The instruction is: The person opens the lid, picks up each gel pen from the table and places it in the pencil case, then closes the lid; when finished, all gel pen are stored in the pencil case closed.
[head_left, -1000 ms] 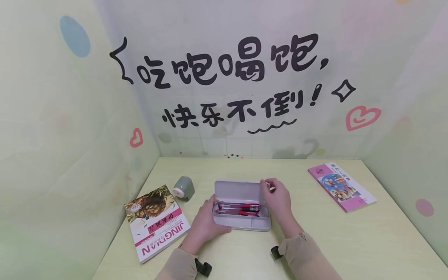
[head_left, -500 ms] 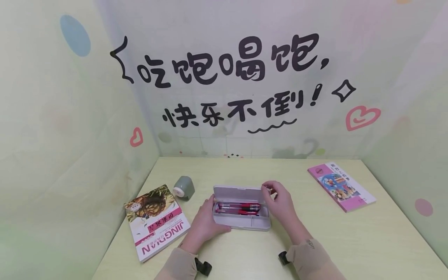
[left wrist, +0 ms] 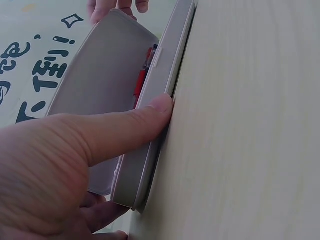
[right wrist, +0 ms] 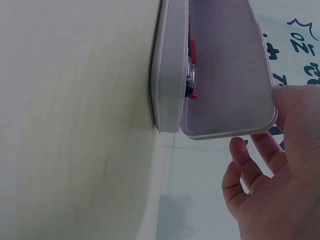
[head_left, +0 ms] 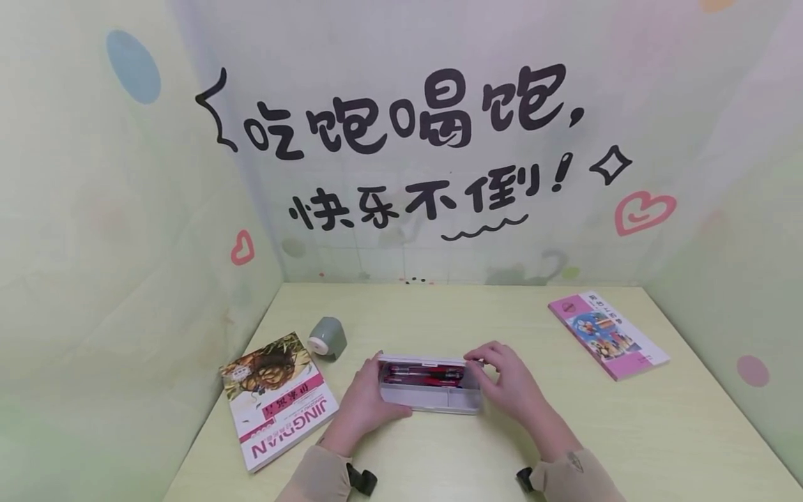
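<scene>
A pale pencil case lies on the table with its lid partly lowered over it. Several red pens rest in its back compartment; the front one is divided. My left hand grips the case's left end, its thumb along the front wall and fingers around the end. At the lid's right corner is my right hand, pinching the edge between thumb and index finger, with its other fingers loosely bent in the right wrist view. The lid stands tilted there, the pens partly hidden.
Left of the case lies a book with a pink-and-white cover. A grey-green object with a pale round front stands behind that book. Another pink-and-white book is at the back right. Patterned walls enclose the table.
My right hand has brought the lid down and forward from nearly upright, so it covers more of the pens. The left hand has kept its grip on the case's left end.
</scene>
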`<state>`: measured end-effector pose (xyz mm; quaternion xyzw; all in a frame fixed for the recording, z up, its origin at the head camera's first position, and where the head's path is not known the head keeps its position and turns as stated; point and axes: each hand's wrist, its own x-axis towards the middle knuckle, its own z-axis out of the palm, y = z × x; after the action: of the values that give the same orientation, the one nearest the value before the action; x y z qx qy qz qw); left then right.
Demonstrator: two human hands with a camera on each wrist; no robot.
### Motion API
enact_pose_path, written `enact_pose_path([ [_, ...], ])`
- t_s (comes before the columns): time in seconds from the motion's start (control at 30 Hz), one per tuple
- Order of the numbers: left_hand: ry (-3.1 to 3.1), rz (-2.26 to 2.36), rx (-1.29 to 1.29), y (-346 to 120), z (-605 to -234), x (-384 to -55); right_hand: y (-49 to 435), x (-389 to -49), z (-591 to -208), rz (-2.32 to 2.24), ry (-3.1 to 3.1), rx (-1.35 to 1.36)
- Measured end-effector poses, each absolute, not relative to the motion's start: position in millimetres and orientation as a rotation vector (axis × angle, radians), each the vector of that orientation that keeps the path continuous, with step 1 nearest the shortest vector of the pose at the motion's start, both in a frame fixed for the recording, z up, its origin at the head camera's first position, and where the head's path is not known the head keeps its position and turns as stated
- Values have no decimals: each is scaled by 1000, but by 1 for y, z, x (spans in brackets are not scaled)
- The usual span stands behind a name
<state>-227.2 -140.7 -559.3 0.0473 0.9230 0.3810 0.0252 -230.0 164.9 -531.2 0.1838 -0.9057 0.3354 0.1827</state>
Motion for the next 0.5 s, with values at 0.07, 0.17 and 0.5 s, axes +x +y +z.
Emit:
enact_pose_path([
  [0.07,2852,1185,159,-142,-559,-227,165,-226,-531,910,-2550,545],
  [0.17,2825,1215,159,-144,-559,-228,165,-221,-531,859,-2528,587],
  [0.5,2732,1345,196,-152,-552,-231,172,-213,-538,724,-2455,734],
])
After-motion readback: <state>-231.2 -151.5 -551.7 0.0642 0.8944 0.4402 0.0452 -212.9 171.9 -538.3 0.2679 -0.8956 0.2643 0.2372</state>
